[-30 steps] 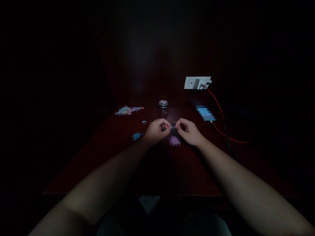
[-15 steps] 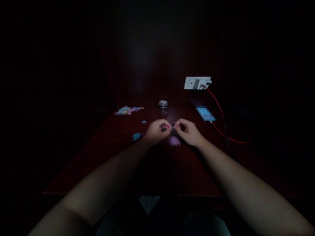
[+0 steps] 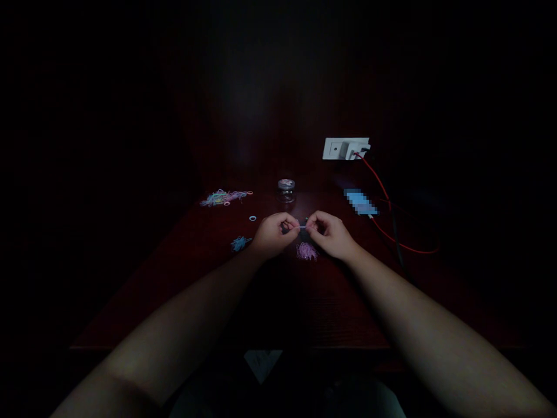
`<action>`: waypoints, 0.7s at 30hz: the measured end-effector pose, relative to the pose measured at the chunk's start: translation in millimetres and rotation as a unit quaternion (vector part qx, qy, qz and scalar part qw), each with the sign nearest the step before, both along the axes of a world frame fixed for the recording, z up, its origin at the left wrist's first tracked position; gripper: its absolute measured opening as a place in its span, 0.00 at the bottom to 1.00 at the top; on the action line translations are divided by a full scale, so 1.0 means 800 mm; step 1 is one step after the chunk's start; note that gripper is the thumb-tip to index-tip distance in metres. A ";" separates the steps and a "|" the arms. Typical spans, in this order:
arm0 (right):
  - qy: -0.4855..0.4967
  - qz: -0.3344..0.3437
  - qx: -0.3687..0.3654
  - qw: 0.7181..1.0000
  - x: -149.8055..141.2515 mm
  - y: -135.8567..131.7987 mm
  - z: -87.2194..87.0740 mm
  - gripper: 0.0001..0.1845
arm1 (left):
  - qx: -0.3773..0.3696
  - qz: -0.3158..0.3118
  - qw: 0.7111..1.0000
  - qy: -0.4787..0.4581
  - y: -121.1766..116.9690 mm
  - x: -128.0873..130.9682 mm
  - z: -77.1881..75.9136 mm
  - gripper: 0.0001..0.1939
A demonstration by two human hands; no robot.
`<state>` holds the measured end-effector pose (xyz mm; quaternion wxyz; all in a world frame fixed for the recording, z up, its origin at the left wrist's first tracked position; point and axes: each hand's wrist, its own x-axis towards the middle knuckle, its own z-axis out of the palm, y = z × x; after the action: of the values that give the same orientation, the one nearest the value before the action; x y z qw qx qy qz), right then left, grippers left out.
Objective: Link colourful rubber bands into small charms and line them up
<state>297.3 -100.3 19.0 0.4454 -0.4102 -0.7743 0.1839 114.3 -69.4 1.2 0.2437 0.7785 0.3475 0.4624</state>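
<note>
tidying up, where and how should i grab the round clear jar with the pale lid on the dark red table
Probably pinch opposite sides of its wall just under the pale lid, from above: the round clear jar stands upright, and the left hand and right hand are on its near side. Lid tightness can't be told.

Left grip (image 3: 276, 233), right grip (image 3: 331, 233): facing pinches

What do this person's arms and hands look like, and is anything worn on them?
The left hand and right hand are ungloved, with no watch or bracelet visible at either wrist. The left arm and right arm show no sleeves, attached cables or clear markings in view. It is too dim to rule out small details.
</note>
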 end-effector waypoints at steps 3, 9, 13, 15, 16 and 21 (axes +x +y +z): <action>0.012 0.007 -0.006 1.000 0.001 0.002 -0.001 0.03 | 0.002 0.003 1.000 -0.001 0.001 0.000 0.000 0.06; 0.038 0.003 -0.012 0.999 0.004 0.010 -0.006 0.03 | 0.005 0.022 1.000 -0.003 0.003 0.000 0.000 0.06; 0.050 0.014 -0.022 0.998 0.004 0.009 -0.007 0.04 | 0.003 0.020 1.000 -0.003 0.003 0.000 0.001 0.06; 0.060 0.017 -0.030 0.998 0.003 0.009 -0.007 0.05 | 0.004 0.019 1.000 -0.002 0.003 0.000 0.002 0.06; 0.061 0.017 -0.033 0.997 0.003 0.008 -0.007 0.06 | 0.005 0.019 1.000 -0.001 0.003 0.000 0.002 0.06; 0.038 0.013 -0.029 0.999 0.003 0.008 -0.007 0.04 | 0.007 0.016 1.000 0.000 0.003 -0.001 0.002 0.06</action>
<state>299.7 -94.1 13.2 0.4600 -0.4061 -0.7562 0.2275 113.6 -67.1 3.0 0.2307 0.7744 0.3568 0.4688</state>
